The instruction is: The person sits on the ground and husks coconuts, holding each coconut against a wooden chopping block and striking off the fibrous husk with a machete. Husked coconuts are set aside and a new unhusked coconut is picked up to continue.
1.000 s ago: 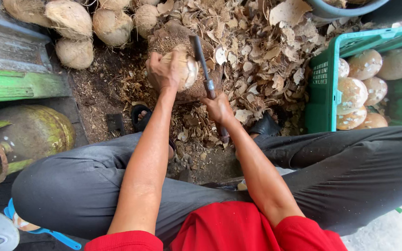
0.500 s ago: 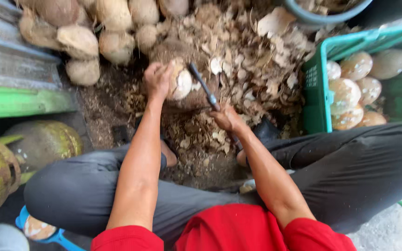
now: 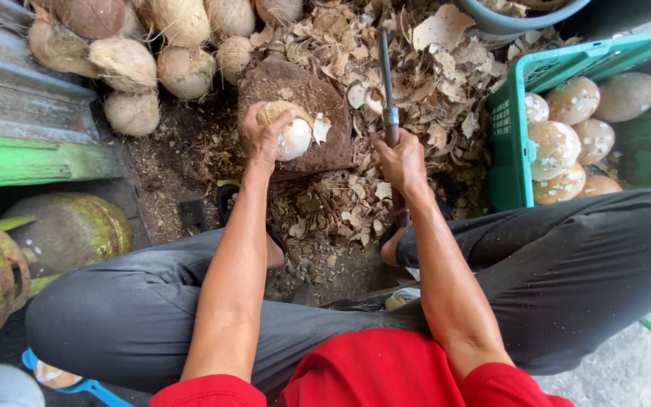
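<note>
A partly peeled coconut (image 3: 294,136), white flesh showing on its right side and brown skin left on top, rests on a dark wooden chopping block (image 3: 318,98) in front of the seated person. The left hand (image 3: 264,136) is clamped over the coconut from the left, fingers curled across its top. The right hand (image 3: 401,160) is closed tight around the handle of a long knife (image 3: 386,71), whose blade points up and away from the body, just to the right of the block and clear of the coconut.

Around the block lies a thick litter of pale brown shell shavings (image 3: 423,83), spreading to the person's sandalled feet. At the upper left a heap of unpeeled husked coconuts (image 3: 156,53) sits against a grey and green painted wooden ledge (image 3: 32,158). To the right stands a green plastic crate (image 3: 510,128) with lattice walls, holding peeled coconuts (image 3: 566,143) that are pale with brown flecks. A grey round basin (image 3: 521,19) with shavings in it shows at the top edge. At the left edge are two yellow-green metal gas cylinders (image 3: 69,230), worn and rust-marked. The person wears dark grey trousers (image 3: 566,264) and a red top (image 3: 386,377).
</note>
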`<state>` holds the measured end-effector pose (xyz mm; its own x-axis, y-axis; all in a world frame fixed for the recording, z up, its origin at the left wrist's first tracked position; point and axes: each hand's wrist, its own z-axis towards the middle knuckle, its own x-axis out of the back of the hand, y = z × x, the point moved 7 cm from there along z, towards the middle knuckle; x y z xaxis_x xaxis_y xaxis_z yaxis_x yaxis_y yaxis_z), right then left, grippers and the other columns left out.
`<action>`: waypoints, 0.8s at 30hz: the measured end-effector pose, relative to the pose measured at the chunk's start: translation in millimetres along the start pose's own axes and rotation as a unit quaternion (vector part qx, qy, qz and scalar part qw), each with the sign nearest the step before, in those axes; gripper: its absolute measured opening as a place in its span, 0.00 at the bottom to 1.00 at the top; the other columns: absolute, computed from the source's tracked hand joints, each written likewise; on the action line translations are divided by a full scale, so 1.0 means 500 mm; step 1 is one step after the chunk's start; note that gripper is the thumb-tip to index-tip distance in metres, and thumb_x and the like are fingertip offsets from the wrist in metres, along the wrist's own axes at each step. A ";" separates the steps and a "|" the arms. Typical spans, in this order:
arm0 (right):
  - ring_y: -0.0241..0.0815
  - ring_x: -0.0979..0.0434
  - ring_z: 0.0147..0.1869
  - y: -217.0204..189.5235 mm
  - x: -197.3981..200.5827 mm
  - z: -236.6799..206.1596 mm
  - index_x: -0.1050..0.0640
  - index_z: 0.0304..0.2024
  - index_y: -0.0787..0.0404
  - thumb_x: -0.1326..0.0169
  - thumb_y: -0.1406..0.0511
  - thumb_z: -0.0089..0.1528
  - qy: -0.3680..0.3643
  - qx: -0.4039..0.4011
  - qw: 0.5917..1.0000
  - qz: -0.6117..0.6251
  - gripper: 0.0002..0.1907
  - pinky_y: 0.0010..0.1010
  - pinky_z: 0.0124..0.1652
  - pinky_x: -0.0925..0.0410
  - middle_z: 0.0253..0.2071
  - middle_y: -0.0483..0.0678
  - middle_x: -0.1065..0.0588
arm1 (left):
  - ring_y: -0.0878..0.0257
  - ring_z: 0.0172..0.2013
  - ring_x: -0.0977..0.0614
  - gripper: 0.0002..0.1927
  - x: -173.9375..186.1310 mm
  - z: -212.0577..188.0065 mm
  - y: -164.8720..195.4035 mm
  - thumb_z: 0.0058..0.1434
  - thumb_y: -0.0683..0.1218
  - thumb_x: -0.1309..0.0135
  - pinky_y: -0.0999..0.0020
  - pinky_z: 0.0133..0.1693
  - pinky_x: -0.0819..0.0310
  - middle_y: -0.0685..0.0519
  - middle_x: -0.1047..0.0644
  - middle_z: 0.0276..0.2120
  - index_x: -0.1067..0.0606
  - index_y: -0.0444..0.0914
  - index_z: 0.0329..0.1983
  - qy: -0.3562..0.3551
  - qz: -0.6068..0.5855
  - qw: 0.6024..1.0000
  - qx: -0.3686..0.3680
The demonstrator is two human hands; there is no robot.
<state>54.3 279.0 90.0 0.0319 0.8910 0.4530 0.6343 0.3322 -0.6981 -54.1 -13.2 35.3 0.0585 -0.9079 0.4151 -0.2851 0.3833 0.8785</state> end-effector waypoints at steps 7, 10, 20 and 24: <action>0.31 0.36 0.17 -0.054 -0.047 -0.055 0.31 0.27 0.55 0.46 0.55 0.67 -0.082 0.089 0.982 0.143 0.17 0.28 0.16 0.36 0.19 0.39 0.33 | 0.59 0.36 0.20 0.25 -0.023 0.020 -0.029 0.57 0.70 0.49 0.56 0.39 0.28 0.54 0.20 0.35 0.21 0.48 0.38 0.080 0.085 0.990 0.083; 0.32 0.36 0.15 -0.048 -0.128 -0.071 0.33 0.26 0.54 0.45 0.56 0.66 -0.153 0.060 0.973 0.162 0.18 0.29 0.15 0.37 0.17 0.40 0.33 | 0.59 0.34 0.21 0.23 -0.025 0.024 -0.022 0.60 0.68 0.51 0.57 0.37 0.30 0.53 0.20 0.33 0.22 0.46 0.36 0.037 0.111 0.992 0.042; 0.33 0.36 0.14 -0.051 -0.111 -0.066 0.29 0.25 0.59 0.45 0.61 0.68 -0.125 0.188 0.934 0.278 0.17 0.28 0.15 0.36 0.17 0.42 0.32 | 0.62 0.26 0.25 0.20 -0.046 0.033 -0.035 0.62 0.63 0.58 0.61 0.27 0.34 0.58 0.23 0.26 0.22 0.48 0.34 0.030 0.122 0.992 -0.005; 0.30 0.34 0.15 -0.018 -0.174 -0.072 0.29 0.27 0.56 0.44 0.62 0.64 -0.169 0.073 0.970 0.157 0.12 0.26 0.15 0.34 0.19 0.38 0.32 | 0.65 0.27 0.23 0.22 -0.046 0.026 -0.024 0.65 0.65 0.55 0.64 0.28 0.34 0.59 0.23 0.26 0.23 0.46 0.32 0.022 0.110 0.992 -0.052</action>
<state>73.6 187.5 76.8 -0.0651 0.9978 0.0139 0.5176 0.0456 -0.8544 -64.3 0.8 12.3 0.0492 -0.7930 0.6073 -0.1950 0.5887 0.7845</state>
